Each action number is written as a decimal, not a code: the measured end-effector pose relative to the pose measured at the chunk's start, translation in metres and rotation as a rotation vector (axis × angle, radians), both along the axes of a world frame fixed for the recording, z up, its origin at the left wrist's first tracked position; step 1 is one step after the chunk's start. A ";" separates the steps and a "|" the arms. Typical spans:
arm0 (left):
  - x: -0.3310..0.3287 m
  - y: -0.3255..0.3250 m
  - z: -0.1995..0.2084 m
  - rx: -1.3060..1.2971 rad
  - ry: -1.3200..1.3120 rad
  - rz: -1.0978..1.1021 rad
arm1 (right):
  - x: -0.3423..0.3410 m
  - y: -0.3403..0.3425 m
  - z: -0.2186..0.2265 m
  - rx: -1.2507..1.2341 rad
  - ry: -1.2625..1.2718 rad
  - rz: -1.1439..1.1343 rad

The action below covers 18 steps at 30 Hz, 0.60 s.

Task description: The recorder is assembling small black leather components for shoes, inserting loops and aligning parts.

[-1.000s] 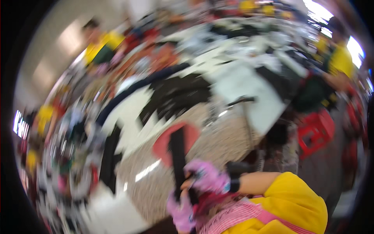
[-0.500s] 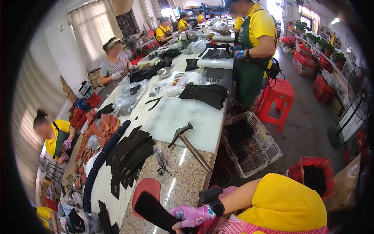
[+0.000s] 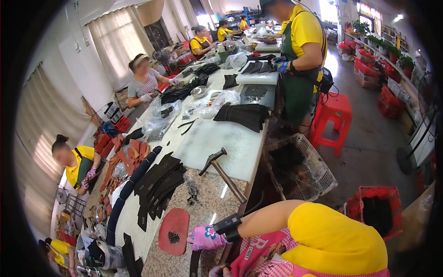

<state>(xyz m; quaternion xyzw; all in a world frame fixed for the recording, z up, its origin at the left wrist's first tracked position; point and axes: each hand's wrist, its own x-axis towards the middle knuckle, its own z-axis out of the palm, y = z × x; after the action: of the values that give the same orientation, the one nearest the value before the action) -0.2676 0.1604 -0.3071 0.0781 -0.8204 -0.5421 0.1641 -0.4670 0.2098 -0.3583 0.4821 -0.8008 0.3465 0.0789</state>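
Note:
My right hand (image 3: 207, 237), in a pink flowered glove, is closed over the upper end of a narrow-looking black strip (image 3: 195, 264) at the near table edge. Its fingertips lie beside a rounded red pad (image 3: 173, 217). On that pad sits a small heap of tiny black pieces (image 3: 173, 237). Only part of my left hand (image 3: 219, 271) shows at the lower edge, fingers curled by something dark that I cannot make out. A hammer (image 3: 222, 173) with a wooden handle lies beyond, across a white board (image 3: 214, 145) and the speckled stone slab (image 3: 196, 203).
Black cut pieces (image 3: 159, 187) fan out left of the slab, beside a dark blue roll (image 3: 131, 187). A white crate (image 3: 302, 168), a red crate (image 3: 376, 210) and a red stool (image 3: 331, 120) stand at right. A co-worker (image 3: 302, 60) stands further along the table; others work opposite.
The broad black piece over the red pad has swung down toward the table edge, uncovering the tiny pieces. My right hand has moved left and up. Part of my left hand has come into view.

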 end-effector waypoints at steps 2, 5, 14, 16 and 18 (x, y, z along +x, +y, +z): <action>-0.007 -0.008 0.001 -0.197 0.192 -0.041 | -0.003 -0.006 -0.010 0.064 0.022 0.028; -0.016 -0.014 0.009 -0.476 0.210 0.113 | -0.012 -0.015 -0.041 -0.026 0.111 0.046; -0.026 -0.042 -0.033 -0.688 -0.037 0.121 | 0.002 0.011 -0.005 0.225 0.110 0.193; -0.029 -0.045 -0.045 -0.841 -0.013 0.097 | 0.005 0.025 0.018 0.266 0.059 0.253; -0.029 -0.043 -0.048 -0.874 -0.033 0.111 | 0.003 0.032 0.012 0.228 0.067 0.267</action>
<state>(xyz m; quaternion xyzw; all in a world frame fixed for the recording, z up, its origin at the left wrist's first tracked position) -0.2965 0.1172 -0.3552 0.0540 -0.9698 -0.1330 0.1974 -0.4640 0.2417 -0.3466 0.6012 -0.7608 0.2444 0.0038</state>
